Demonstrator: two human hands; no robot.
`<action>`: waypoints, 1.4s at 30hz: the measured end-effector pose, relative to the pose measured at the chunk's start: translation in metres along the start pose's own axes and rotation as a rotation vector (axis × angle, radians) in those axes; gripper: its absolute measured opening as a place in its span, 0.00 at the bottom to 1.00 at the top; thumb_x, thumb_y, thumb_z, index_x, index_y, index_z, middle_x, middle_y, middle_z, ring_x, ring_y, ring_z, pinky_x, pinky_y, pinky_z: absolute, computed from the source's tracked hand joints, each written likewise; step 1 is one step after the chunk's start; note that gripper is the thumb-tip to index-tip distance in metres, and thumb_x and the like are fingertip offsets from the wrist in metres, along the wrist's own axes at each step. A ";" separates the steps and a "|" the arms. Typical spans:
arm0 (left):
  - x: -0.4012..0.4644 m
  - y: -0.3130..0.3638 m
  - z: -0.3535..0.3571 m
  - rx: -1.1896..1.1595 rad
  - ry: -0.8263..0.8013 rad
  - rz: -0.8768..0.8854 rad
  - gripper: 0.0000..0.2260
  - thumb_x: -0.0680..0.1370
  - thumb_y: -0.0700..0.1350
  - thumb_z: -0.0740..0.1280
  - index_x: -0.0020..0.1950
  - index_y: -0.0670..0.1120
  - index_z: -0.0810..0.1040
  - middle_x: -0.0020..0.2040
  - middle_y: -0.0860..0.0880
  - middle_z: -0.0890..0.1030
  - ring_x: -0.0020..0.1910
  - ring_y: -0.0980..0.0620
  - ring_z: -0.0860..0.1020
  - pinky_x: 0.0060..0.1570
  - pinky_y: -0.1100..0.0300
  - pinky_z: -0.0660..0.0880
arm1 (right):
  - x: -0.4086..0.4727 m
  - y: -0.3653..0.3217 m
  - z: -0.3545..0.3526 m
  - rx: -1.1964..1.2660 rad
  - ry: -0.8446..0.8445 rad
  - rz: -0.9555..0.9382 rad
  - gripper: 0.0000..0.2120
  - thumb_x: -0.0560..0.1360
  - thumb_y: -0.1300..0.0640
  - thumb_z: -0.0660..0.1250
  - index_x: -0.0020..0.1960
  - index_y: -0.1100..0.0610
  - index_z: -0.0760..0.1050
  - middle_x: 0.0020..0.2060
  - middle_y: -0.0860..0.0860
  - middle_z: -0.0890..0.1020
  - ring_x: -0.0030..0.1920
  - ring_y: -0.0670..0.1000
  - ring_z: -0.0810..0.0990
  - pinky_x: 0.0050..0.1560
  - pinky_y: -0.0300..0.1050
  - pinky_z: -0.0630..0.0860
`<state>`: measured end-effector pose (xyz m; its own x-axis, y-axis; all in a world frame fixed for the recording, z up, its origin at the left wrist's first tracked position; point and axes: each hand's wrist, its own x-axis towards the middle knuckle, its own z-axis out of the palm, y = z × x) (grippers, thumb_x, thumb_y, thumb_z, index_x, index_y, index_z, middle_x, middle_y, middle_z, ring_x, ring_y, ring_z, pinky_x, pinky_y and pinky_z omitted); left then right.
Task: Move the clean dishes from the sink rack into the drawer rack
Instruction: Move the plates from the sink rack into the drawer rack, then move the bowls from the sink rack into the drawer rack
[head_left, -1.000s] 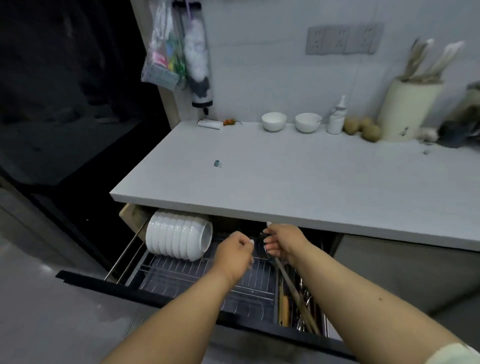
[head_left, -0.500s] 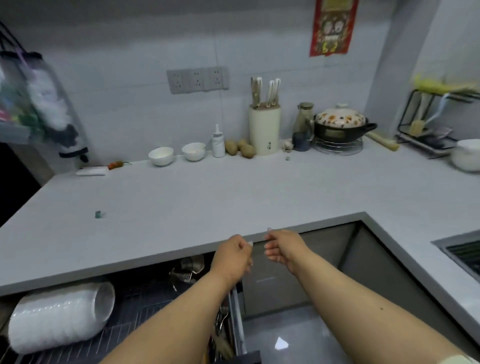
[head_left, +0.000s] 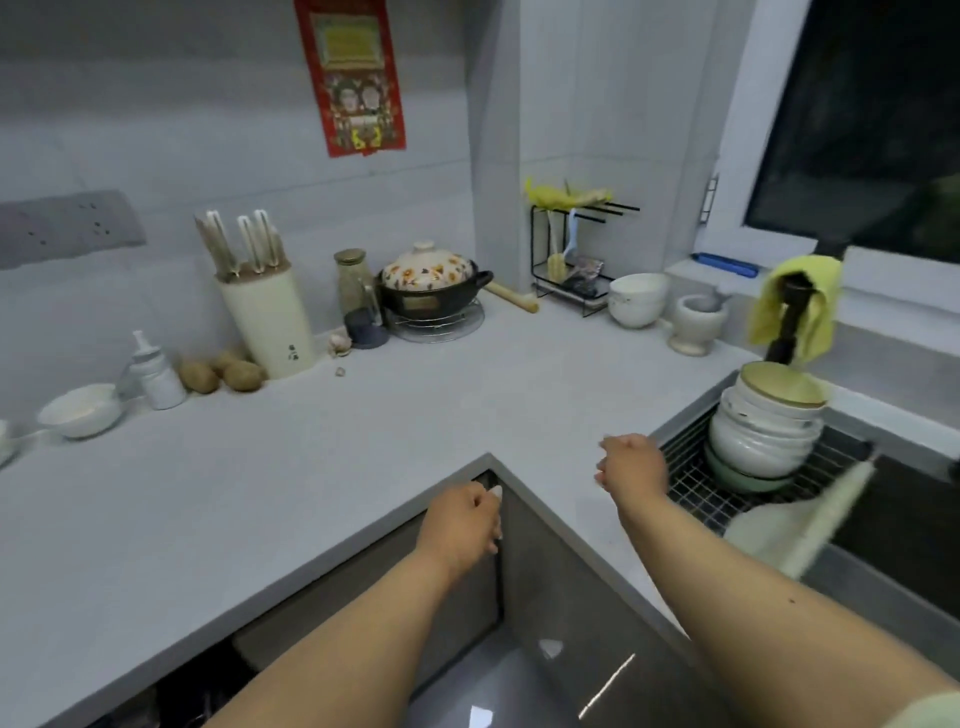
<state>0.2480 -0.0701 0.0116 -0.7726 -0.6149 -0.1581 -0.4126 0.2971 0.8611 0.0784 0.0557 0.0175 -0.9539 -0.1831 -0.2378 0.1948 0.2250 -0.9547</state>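
- In the head view, we see a stack of white bowls (head_left: 763, 431) standing upright on the wire sink rack (head_left: 696, 486), at the right side of the L-shaped grey table (head_left: 363, 431).
- The bowls are nested one inside another with their mouths up, so the long axis of the stack is vertical, and it leans a little to the right. The top bowl (head_left: 782, 385) looks yellowish inside, and under the white ones there is a pale green bowl (head_left: 748, 478).
- Our right hand (head_left: 631, 462) is above the table edge, just beside the left border of the sink rack and near the bowls but apart from them. Its fingers are loosely curled and it holds nothing.
- Our left hand (head_left: 465, 525) is lower, in front of the inner corner of the table, at the grey cabinet front (head_left: 550, 587). Its fingers are bent; we cannot tell whether it touches the cabinet or holds anything.
- A pale cloth (head_left: 795, 525) lies over the near edge of the sink, blurred.
- Further back on the table we see a knife block (head_left: 267, 322), a flowered clay pot (head_left: 428, 286), potatoes (head_left: 223, 374), a mortar (head_left: 698, 322) and a yellow cloth (head_left: 795, 312) hanging on the faucet.
- The drawer rack is not visible here.
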 end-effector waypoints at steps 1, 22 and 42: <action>0.008 0.009 0.012 -0.010 -0.021 0.013 0.19 0.81 0.51 0.59 0.33 0.45 0.73 0.31 0.46 0.81 0.27 0.51 0.77 0.44 0.50 0.80 | 0.016 -0.001 -0.018 -0.011 0.062 -0.008 0.10 0.78 0.55 0.61 0.43 0.60 0.75 0.33 0.55 0.77 0.34 0.56 0.76 0.43 0.51 0.75; 0.098 0.106 0.164 0.064 -0.253 0.038 0.15 0.81 0.45 0.58 0.37 0.44 0.76 0.32 0.46 0.81 0.29 0.49 0.77 0.39 0.54 0.79 | 0.198 -0.012 -0.205 -0.753 0.146 -0.143 0.19 0.78 0.50 0.62 0.65 0.60 0.74 0.64 0.59 0.73 0.61 0.62 0.74 0.59 0.50 0.71; 0.128 0.160 0.187 -0.192 -0.260 -0.058 0.12 0.82 0.46 0.59 0.43 0.42 0.74 0.34 0.46 0.79 0.27 0.51 0.76 0.31 0.59 0.76 | 0.190 -0.022 -0.202 -0.587 0.403 -0.456 0.12 0.80 0.59 0.60 0.52 0.67 0.77 0.51 0.63 0.75 0.48 0.60 0.74 0.44 0.43 0.63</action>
<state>-0.0073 0.0355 0.0385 -0.8580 -0.4120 -0.3066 -0.3804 0.1087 0.9184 -0.1536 0.2088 0.0295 -0.9404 -0.0468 0.3368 -0.2735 0.6925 -0.6676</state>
